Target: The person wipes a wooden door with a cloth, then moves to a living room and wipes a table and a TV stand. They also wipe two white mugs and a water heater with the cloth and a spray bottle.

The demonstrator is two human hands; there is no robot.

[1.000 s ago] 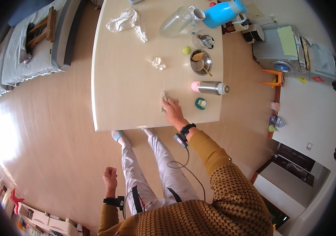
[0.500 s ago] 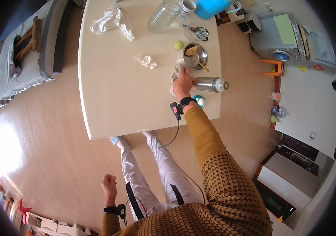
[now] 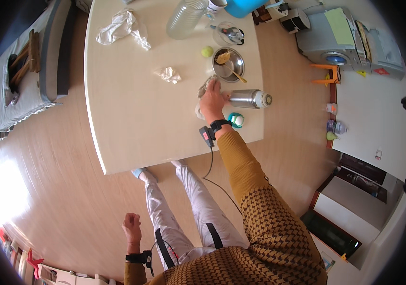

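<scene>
My right hand (image 3: 213,100) reaches over the table and is closed on a pale, patterned cloth (image 3: 207,85), which lies on the tabletop and shows past the fingertips and to the left of the hand. Just right of the hand a steel thermos (image 3: 246,99) lies on its side. A steel bowl (image 3: 241,64) with a wooden-looking spoon (image 3: 234,71) in it stands beyond. Below the thermos is a teal holder with a white round thing (image 3: 236,119). My left hand (image 3: 132,228) hangs low beside my leg, fingers curled, with nothing visible in it.
On the cream table (image 3: 136,123) lie crumpled white plastic (image 3: 126,28), a smaller crumpled wrapper (image 3: 169,74) and a yellow-green ball-like thing (image 3: 207,51). A ribbed clear jar (image 3: 184,19), a clear container (image 3: 226,34) and a blue vessel (image 3: 243,7) stand at the far right. A cable runs from my right wrist.
My right hand and the cloth have shifted a little left, away from the thermos. The whole view has turned slightly. My left hand stays low at my side.
</scene>
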